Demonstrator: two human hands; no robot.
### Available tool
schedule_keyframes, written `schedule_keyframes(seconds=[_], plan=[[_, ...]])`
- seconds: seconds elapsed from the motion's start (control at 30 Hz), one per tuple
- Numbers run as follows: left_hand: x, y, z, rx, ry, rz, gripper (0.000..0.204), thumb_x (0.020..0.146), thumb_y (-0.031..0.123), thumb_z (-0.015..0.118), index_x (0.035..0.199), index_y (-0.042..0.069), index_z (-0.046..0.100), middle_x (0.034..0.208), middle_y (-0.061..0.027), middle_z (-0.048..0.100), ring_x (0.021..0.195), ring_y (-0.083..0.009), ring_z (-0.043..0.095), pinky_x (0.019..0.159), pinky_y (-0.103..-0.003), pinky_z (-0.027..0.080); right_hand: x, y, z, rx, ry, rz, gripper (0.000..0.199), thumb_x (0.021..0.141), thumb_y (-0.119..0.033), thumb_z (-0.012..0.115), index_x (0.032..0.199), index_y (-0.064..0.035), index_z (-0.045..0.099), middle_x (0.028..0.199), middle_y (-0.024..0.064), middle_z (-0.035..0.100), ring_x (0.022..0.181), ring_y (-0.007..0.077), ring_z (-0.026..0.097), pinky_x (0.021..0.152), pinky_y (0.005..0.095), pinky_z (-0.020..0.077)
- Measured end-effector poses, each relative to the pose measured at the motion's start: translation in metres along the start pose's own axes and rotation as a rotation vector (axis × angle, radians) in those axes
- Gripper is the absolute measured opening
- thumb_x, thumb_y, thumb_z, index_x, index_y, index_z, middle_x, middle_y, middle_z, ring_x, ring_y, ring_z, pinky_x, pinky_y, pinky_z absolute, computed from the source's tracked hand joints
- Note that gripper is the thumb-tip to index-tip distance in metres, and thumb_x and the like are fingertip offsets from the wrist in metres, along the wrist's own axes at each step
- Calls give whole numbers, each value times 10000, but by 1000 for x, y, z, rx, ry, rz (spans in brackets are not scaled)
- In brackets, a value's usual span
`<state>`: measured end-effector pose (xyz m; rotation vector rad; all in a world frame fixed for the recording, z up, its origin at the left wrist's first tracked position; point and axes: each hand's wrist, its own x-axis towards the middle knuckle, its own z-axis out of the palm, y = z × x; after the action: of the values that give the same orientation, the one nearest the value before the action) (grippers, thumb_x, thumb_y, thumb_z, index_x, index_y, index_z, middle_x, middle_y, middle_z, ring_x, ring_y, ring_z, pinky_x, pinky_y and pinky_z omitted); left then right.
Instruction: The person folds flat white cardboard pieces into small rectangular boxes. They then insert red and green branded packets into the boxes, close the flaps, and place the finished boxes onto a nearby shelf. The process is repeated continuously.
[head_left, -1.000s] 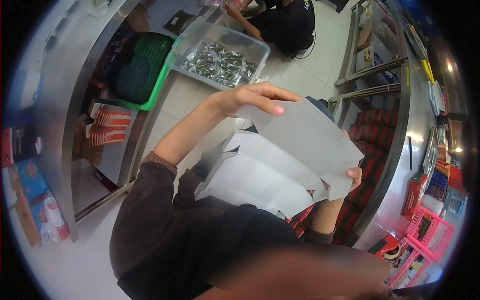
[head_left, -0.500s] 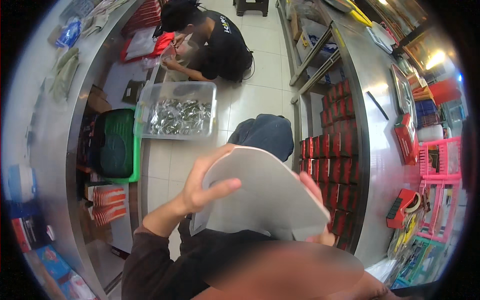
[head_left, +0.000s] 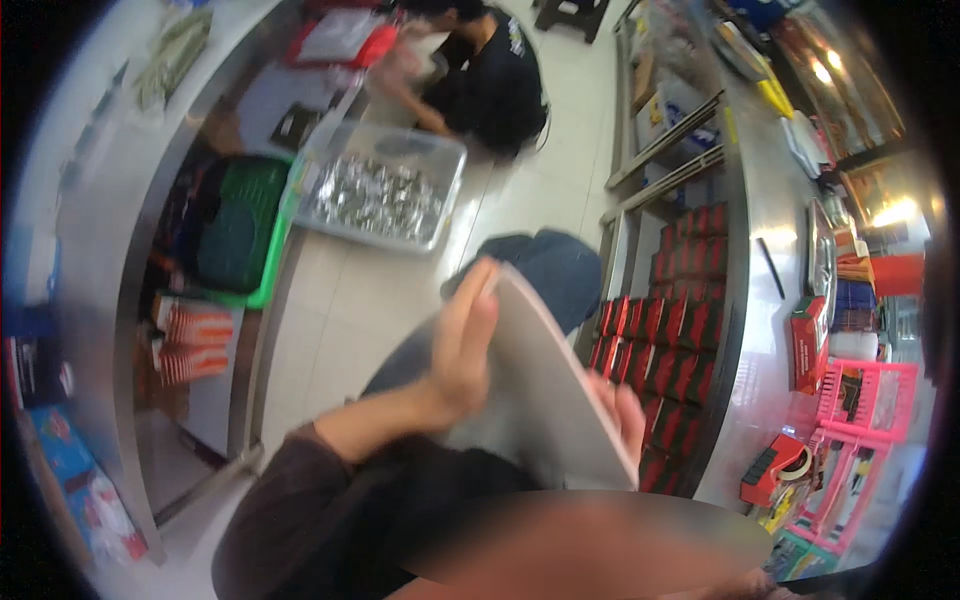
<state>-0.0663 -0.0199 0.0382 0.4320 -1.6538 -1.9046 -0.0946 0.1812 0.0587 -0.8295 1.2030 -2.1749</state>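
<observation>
One green-rimmed crate (head_left: 278,235) on the left, then a clear tub (head_left: 452,188) full of shiny packets (head_left: 385,195). Next, the left hand (head_left: 465,345), kinda blurry, gripping the top-left of some grey-white card (head_left: 542,390), tilted up between both hands. Right hand's (head_left: 622,410) got the other edge, partly hidden. Then stacked red-and-black boxes (head_left: 680,345) and a pink basket (head_left: 868,400).
</observation>
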Motion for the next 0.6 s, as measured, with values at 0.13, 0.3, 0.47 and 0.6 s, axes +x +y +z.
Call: schedule_keyframes(seconds=[0.13, 0.3, 0.47, 0.6], plan=[[29, -21, 7, 100, 23, 16, 456, 1060, 412, 331, 1055, -11, 500, 685, -86, 435, 642, -157, 415, 608, -340, 358, 42, 0, 6, -35, 378, 220, 1172, 503, -374, 724, 1486, 52, 248, 1438, 254, 417, 1351, 347, 411, 1138, 432, 298], [50, -26, -7, 248, -206, -84, 390, 1037, 334, 418, 1154, -18, 540, 911, -189, 586, 825, -283, 557, 757, -365, 424, 40, 20, -80, 92, 504, 325, 827, 712, -284, 521, 1423, 94, 336, 1361, 272, 486, 1235, 395, 523, 1027, 479, 447], [68, -51, -32, 342, -462, 280, 318, 961, 117, 514, 1250, -3, 571, 1139, -183, 651, 1024, -294, 642, 909, -376, 483, 32, 49, -157, 38, 654, 437, 629, 723, -112, 600, 1304, 83, 461, 1225, 213, 569, 1144, 338, 575, 985, 425, 465], [54, -28, -56, 309, -631, 343, 348, 891, 34, 555, 1238, 32, 595, 1148, -118, 672, 1053, -305, 647, 945, -407, 494, -5, 31, -140, -202, 259, 285, 552, 780, -177, 626, 1250, 99, 537, 1292, 243, 565, 1225, 390, 536, 1076, 465, 379]])
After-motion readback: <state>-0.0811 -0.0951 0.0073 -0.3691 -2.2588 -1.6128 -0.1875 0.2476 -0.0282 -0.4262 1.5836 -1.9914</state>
